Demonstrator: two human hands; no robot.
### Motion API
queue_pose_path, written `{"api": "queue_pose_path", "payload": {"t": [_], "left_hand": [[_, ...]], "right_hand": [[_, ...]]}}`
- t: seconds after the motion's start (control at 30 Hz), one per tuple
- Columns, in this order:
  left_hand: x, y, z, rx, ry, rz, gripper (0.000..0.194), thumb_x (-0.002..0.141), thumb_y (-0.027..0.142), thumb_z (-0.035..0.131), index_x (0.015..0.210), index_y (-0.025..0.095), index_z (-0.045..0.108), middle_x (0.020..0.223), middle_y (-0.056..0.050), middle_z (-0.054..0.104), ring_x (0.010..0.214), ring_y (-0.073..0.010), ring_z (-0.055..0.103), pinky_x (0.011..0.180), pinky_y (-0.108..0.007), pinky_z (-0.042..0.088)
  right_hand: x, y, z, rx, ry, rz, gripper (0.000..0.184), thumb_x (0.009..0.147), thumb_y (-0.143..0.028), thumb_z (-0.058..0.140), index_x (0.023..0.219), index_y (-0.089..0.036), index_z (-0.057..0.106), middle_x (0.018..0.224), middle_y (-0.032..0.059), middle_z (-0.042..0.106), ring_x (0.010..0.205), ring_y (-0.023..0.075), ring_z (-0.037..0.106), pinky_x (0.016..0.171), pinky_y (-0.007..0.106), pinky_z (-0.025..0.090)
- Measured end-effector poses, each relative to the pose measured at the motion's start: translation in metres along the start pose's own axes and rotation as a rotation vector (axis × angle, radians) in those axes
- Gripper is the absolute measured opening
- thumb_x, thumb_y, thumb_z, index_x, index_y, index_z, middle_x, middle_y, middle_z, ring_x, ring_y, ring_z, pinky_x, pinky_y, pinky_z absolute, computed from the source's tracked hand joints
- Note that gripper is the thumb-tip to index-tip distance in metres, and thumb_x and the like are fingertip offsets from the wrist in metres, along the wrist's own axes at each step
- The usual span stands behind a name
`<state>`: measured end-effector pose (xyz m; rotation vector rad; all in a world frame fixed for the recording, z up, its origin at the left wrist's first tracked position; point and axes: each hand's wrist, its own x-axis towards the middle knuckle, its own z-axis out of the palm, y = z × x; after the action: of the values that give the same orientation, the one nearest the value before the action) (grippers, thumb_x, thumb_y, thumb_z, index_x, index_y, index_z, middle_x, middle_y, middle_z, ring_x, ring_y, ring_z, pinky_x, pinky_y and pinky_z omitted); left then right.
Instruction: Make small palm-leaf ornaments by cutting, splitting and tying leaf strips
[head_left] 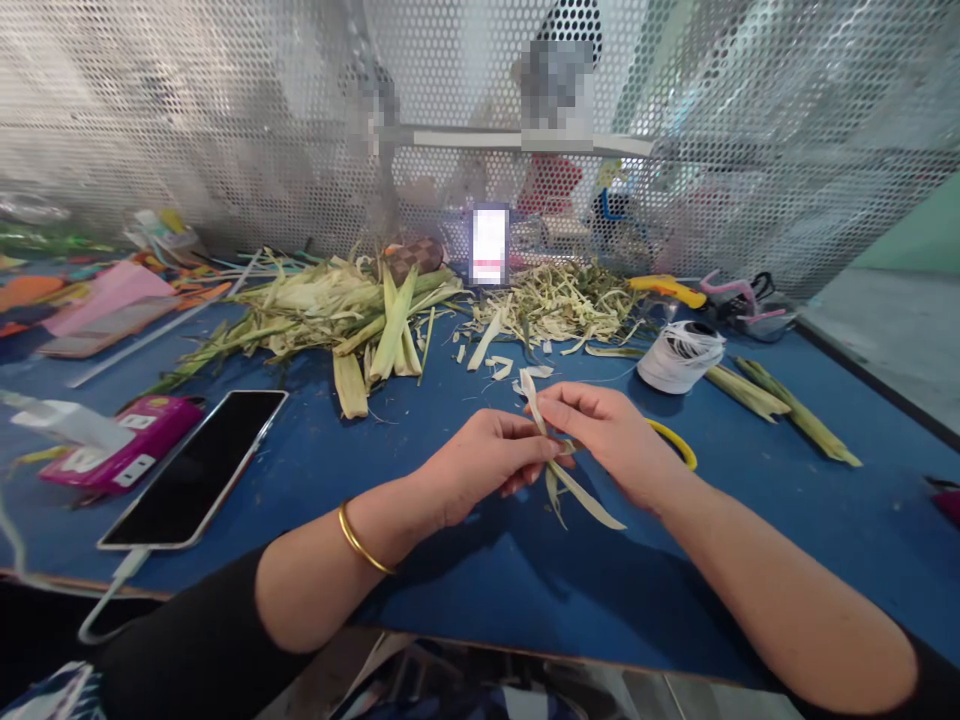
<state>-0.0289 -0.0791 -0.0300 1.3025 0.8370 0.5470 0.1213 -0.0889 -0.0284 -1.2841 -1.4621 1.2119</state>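
The left hand (517, 455) and the right hand (600, 425) both pinch the pale leaf strips (581, 492) near the front middle of the surface (465, 590); they look light, thin and pliable, likely to split or crease if pulled hard, so they are best held by fingertips where the strips cross. The blue surface bears a heap of dry leaves (315, 305), a spool of white thread (679, 358) and a dark-screened phone (199, 470), and perforated sheeting (247, 130) stands behind it.
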Motion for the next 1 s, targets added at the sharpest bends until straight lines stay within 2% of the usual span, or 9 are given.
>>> {"api": "queue_pose_path", "payload": {"t": [0.07, 0.17, 0.3, 0.5, 0.63, 0.73, 0.87, 1.0], "left_hand": [[0.000, -0.001, 0.000, 0.020, 0.003, -0.004, 0.022, 0.069, 0.035, 0.064, 0.068, 0.013, 0.066, 0.045, 0.007, 0.043, 0.040, -0.0050, 0.035, 0.041, -0.020, 0.026], [0.000, -0.003, 0.001, 0.068, 0.009, -0.020, 0.023, 0.066, 0.035, 0.070, 0.061, 0.015, 0.059, 0.044, 0.007, 0.044, 0.038, -0.0049, 0.037, 0.041, -0.020, 0.027], [-0.002, -0.002, 0.004, 0.185, 0.038, -0.046, 0.025, 0.070, 0.032, 0.066, 0.055, 0.016, 0.054, 0.041, 0.006, 0.046, 0.036, -0.0058, 0.040, 0.039, -0.019, 0.028], [-0.003, 0.003, 0.004, 0.303, 0.023, -0.041, 0.032, 0.071, 0.031, 0.066, 0.046, 0.016, 0.050, 0.039, 0.004, 0.048, 0.035, -0.0055, 0.042, 0.038, -0.019, 0.027], [-0.001, 0.002, 0.002, 0.172, 0.030, -0.052, 0.027, 0.065, 0.031, 0.071, 0.053, 0.015, 0.054, 0.044, 0.005, 0.050, 0.038, -0.0068, 0.046, 0.042, -0.019, 0.035], [0.000, 0.004, -0.002, -0.002, 0.012, -0.048, 0.027, 0.062, 0.037, 0.074, 0.062, 0.014, 0.059, 0.048, 0.005, 0.051, 0.041, -0.0075, 0.048, 0.044, -0.021, 0.040], [0.002, 0.006, -0.008, -0.163, 0.020, -0.087, 0.034, 0.070, 0.046, 0.066, 0.073, 0.012, 0.065, 0.053, 0.003, 0.053, 0.041, -0.0066, 0.046, 0.041, -0.020, 0.039], [0.004, 0.002, -0.008, -0.164, 0.027, -0.088, 0.030, 0.067, 0.041, 0.071, 0.070, 0.011, 0.065, 0.047, 0.005, 0.048, 0.038, -0.0051, 0.043, 0.039, -0.018, 0.036]], "right_hand": [[0.000, -0.001, -0.002, -0.007, -0.028, 0.006, 0.026, 0.070, -0.042, 0.065, 0.071, -0.017, 0.060, 0.061, -0.0031, 0.054, 0.054, 0.0101, 0.045, 0.054, 0.025, 0.037], [0.000, 0.000, -0.001, -0.020, 0.036, -0.058, 0.020, 0.068, -0.034, 0.065, 0.064, -0.017, 0.056, 0.060, -0.0044, 0.051, 0.057, 0.0099, 0.043, 0.055, 0.024, 0.035], [-0.001, 0.003, 0.003, -0.049, 0.069, -0.085, 0.020, 0.071, -0.032, 0.061, 0.061, -0.018, 0.051, 0.056, -0.0056, 0.045, 0.055, 0.0097, 0.038, 0.052, 0.024, 0.030], [-0.003, 0.006, 0.011, -0.100, 0.150, -0.117, 0.019, 0.072, -0.030, 0.059, 0.061, -0.019, 0.048, 0.056, -0.0051, 0.045, 0.055, 0.0105, 0.040, 0.052, 0.024, 0.031], [-0.001, 0.003, 0.004, -0.167, 0.104, -0.130, 0.019, 0.078, -0.033, 0.055, 0.066, -0.019, 0.053, 0.060, -0.0034, 0.050, 0.058, 0.0116, 0.045, 0.055, 0.024, 0.035], [-0.002, -0.003, -0.012, -0.293, -0.001, -0.165, 0.023, 0.085, -0.036, 0.049, 0.075, -0.019, 0.061, 0.074, 0.0004, 0.062, 0.072, 0.0152, 0.055, 0.066, 0.027, 0.042], [-0.005, -0.008, -0.030, -0.387, -0.141, -0.184, 0.022, 0.085, -0.037, 0.051, 0.084, -0.020, 0.065, 0.081, 0.0016, 0.067, 0.078, 0.0169, 0.060, 0.071, 0.027, 0.044], [-0.003, -0.002, -0.032, -0.508, -0.048, -0.254, 0.020, 0.083, -0.032, 0.054, 0.070, -0.019, 0.062, 0.068, -0.0004, 0.063, 0.066, 0.0149, 0.057, 0.063, 0.026, 0.043]]}}
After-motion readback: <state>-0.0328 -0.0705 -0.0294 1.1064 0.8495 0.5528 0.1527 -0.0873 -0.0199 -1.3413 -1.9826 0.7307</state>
